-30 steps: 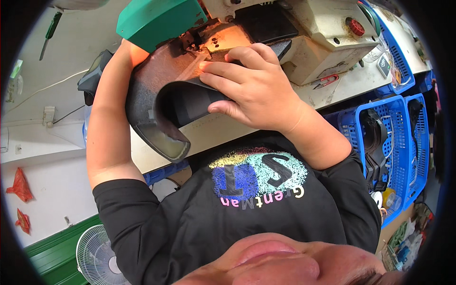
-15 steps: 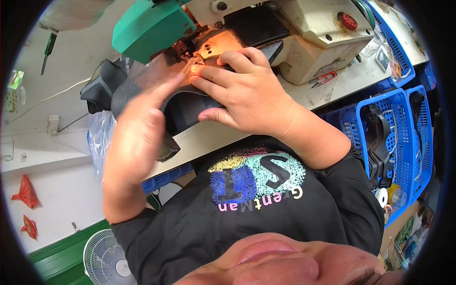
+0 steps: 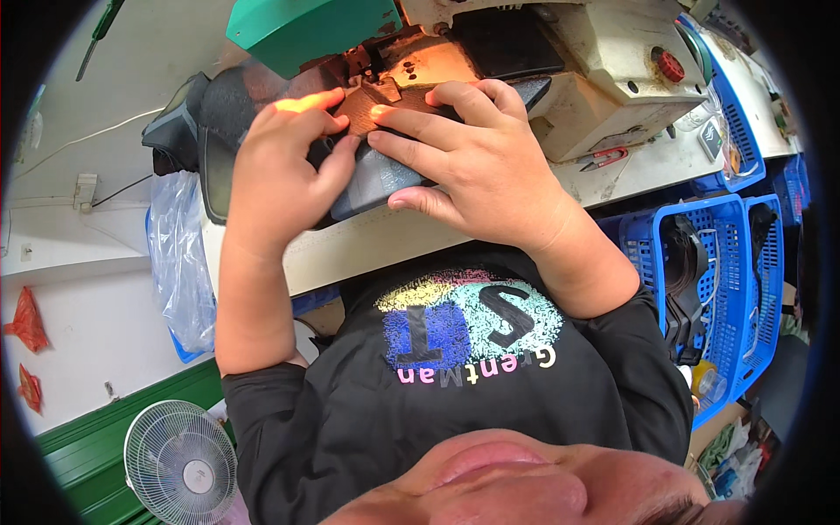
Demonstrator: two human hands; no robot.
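Bag: clear plastic, at 9 o'clock, by the left end of the bench.
Dark bundle: at 10 o'clock, left of the piece.
Left hand: at 10 o'clock, fingers bent onto the piece's top; whether the thumb pinches it cannot be told.
Piece: dark, curved, at 11 o'clock, on the bench between the hands, its far side running up to the lit work area.
Machine: at 1 o'clock, its green cover at 11.
Right hand: at 1 o'clock, spread and unclenched, fingertips pressing the piece, thumb apart.
Progress: apparently partway; the piece is set at the machine, not yet taken off; any finished seam is too small to tell.
Left to do: seemingly the rest of that edge, then its removal.
Baskets: blue, at 3 o'clock, with dark parts inside.
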